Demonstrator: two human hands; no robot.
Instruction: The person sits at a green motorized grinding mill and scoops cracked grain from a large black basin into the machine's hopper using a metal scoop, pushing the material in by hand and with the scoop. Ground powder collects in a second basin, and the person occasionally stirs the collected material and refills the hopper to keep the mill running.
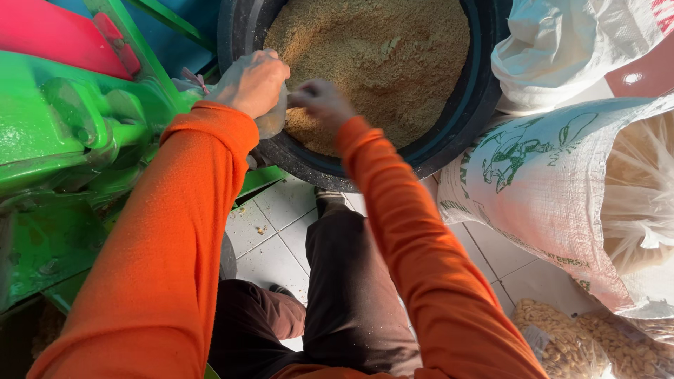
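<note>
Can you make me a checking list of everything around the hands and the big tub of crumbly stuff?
Surface: white tiled floor, a few crumbs on it.
Job's things: black round tub filled with tan ground meal; clear plastic bag at its rim.
Clutter: white woven sack lying open; clear bag of pale kernels; another white sack.
Hands: left hand grips the plastic bag; right hand at the bag's mouth over the meal, grip unclear.
Cables: nothing seen.
Surroundings: green machine with a red part at left.
</note>
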